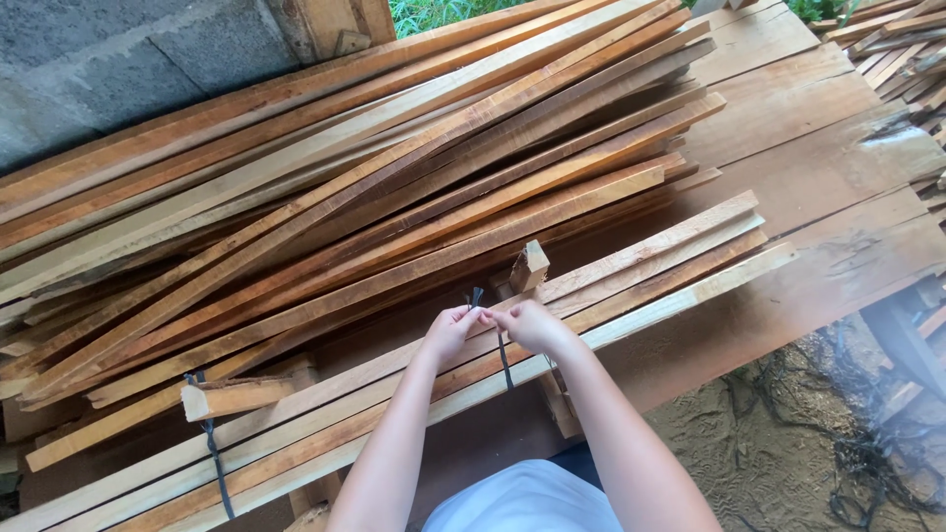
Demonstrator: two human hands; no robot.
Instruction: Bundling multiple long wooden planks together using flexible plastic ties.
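Both hands meeting over the near bundle of slats [631,276]. Left hand [450,330] and right hand [527,323] each pinching an end of a dark strap [505,360], fingertips nearly touching, ends pulled up to a short tuft above the knuckles. Strap running down across the slats and under, so probably being cinched around the bundle; tension held from both sides to keep it from slipping. Small wood block [529,266] standing on end just behind the hands, touching the bundle top, close enough to crowd the knot area.

Left along the same bundle: second dark strap [212,443] already wrapped, another short block [232,397] lying by it.

Behind: big loose stack of long slats [345,167], fanned and overlapping, edge butting the bundle. All on a worn plank platform [808,148]. Far left a grey block wall [108,59]; far right more timber [907,44]; lower right dirt with tangled dark cord [867,463].
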